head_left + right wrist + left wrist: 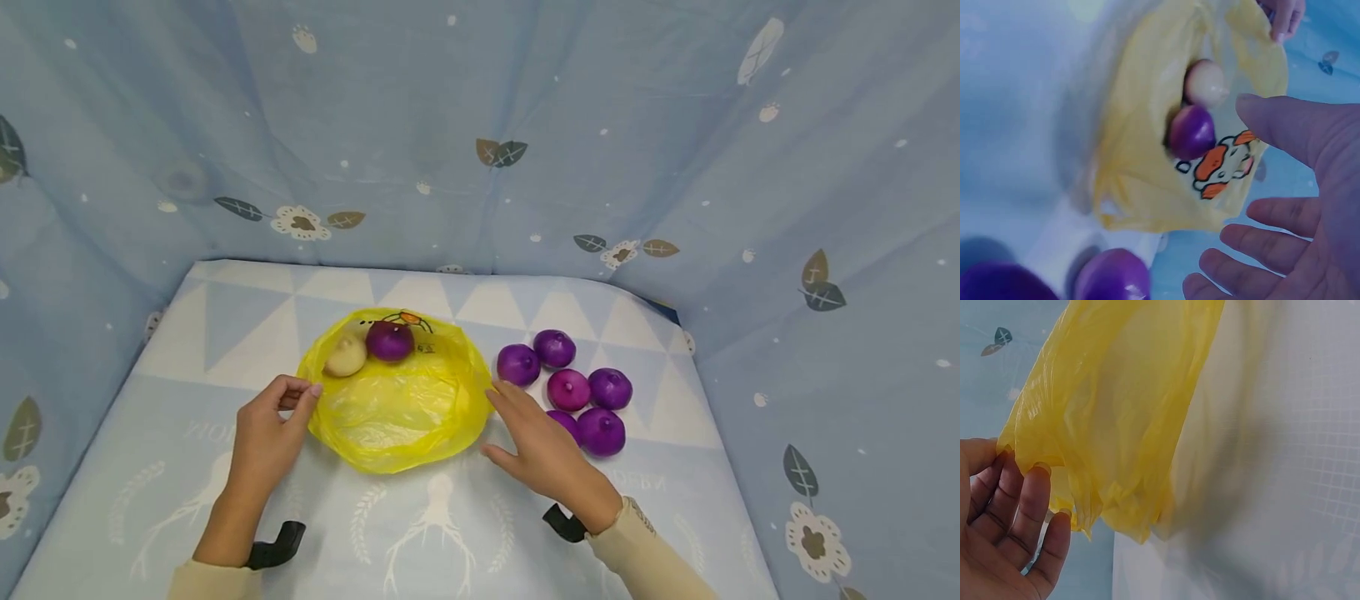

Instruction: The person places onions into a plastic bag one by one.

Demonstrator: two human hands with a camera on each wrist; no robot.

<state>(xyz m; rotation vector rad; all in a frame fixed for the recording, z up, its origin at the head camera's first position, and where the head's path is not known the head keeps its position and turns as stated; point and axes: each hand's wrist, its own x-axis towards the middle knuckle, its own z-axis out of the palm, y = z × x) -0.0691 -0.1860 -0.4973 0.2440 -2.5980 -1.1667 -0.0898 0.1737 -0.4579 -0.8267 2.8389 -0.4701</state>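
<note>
A yellow plastic bag lies on the table with its mouth spread wide. Inside it, near the back left, a pale onion sits beside a purple onion. My left hand pinches the bag's left rim between thumb and fingers; the left wrist view shows the thin plastic hanging from those fingertips. At the bag's right rim is my right hand, its fingers spread and straight, the fingertips right at the plastic. In the right wrist view, a cartoon print shows on the bag near both onions.
Several purple onions are grouped to the right of the bag, one partly hidden behind my right hand. A patterned cloth covers the table, and blue curtains hang at the back and sides. Each wrist carries a black mount.
</note>
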